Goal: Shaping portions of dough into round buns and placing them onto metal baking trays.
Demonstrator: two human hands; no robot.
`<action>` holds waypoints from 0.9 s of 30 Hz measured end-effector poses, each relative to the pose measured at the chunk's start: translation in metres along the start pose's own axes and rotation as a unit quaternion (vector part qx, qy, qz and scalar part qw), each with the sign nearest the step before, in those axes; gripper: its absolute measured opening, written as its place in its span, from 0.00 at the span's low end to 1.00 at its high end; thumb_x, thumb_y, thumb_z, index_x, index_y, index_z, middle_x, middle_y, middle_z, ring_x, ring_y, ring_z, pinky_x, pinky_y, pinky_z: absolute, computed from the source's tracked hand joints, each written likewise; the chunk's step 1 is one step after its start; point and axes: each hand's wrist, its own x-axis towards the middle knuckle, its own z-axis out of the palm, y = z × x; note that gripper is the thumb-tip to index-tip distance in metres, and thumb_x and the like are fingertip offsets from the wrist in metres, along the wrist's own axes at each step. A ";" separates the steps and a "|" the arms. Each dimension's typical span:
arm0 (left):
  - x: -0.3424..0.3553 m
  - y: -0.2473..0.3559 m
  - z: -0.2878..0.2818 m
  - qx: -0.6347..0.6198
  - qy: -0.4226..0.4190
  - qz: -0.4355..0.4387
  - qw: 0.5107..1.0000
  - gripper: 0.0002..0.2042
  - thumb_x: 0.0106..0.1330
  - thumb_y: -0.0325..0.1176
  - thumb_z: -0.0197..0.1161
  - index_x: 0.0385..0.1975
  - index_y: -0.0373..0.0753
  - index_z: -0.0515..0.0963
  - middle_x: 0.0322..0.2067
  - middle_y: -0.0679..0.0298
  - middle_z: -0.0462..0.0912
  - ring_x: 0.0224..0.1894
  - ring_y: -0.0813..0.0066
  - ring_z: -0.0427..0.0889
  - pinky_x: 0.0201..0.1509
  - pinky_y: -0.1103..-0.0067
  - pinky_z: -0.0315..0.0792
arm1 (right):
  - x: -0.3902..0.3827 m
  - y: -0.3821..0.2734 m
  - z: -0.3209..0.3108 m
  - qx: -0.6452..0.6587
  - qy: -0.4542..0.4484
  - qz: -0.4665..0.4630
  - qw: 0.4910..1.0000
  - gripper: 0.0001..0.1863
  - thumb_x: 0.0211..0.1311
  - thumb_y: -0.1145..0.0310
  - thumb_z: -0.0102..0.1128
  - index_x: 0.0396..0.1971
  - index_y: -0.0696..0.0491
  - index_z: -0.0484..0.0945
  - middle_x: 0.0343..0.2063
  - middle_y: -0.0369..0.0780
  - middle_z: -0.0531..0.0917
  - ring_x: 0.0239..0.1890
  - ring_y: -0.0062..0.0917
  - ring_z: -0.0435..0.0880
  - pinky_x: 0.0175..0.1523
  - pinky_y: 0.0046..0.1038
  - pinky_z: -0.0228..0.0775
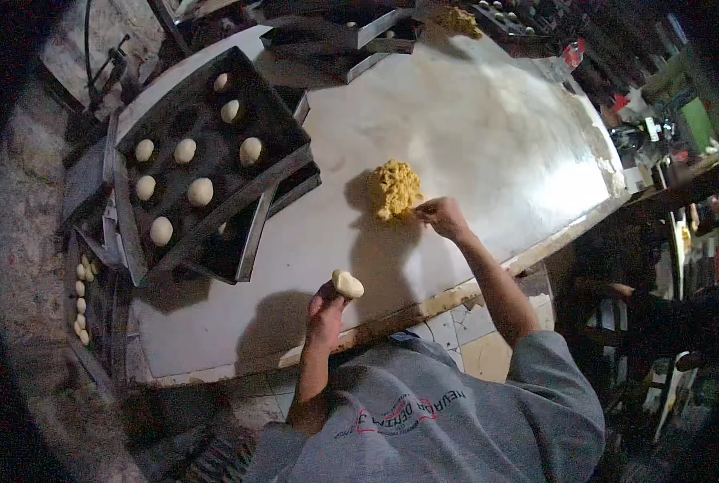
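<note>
My left hand (325, 319) holds up a pale piece of dough (347, 284) above the near edge of the table. The dough piece looks soft and slightly dented on top. At the lower right side of a crumbly yellow mound of filling (397, 188), my right hand (442, 218) has its fingers pinched together. Whether a bit of the filling is between those fingertips is too small to make out. To the left, a dark baking tray (214, 113) bears several round dough balls (201, 191), spaced apart.
The trays at left are stacked askew, their corners jutting over the white tabletop (488, 137). Lower left, another tray holds more dough balls (81, 305). Further dark trays (319, 60) stand at the far edge, near a second yellow mound (458, 22). Cluttered shelving lines the right.
</note>
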 end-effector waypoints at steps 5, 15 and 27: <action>0.001 0.031 -0.004 0.150 -0.045 0.072 0.985 0.13 0.54 0.23 0.56 0.40 0.33 0.70 0.37 0.61 0.74 0.41 0.73 0.72 0.47 0.77 0.67 | -0.061 -0.049 0.063 0.387 0.053 0.050 0.919 0.12 0.52 0.77 0.53 0.38 0.65 0.74 0.33 0.45 0.79 0.35 0.26 0.78 0.44 0.25 0.70; 0.000 0.070 -0.050 0.426 -0.208 0.186 0.861 0.17 0.53 0.27 0.58 0.43 0.32 0.67 0.38 0.61 0.73 0.45 0.73 0.71 0.50 0.77 0.67 | -0.127 -0.200 0.122 0.163 0.061 0.036 0.984 0.10 0.46 0.77 0.59 0.31 0.61 0.76 0.27 0.40 0.80 0.29 0.21 0.77 0.37 0.24 0.71; -0.024 0.040 -0.039 0.065 -0.222 0.070 0.970 0.12 0.56 0.28 0.56 0.39 0.35 0.66 0.34 0.63 0.72 0.36 0.78 0.72 0.40 0.82 0.70 | -0.172 -0.199 0.145 0.178 0.141 0.072 0.971 0.14 0.47 0.77 0.56 0.38 0.61 0.72 0.33 0.44 0.78 0.36 0.26 0.78 0.40 0.24 0.69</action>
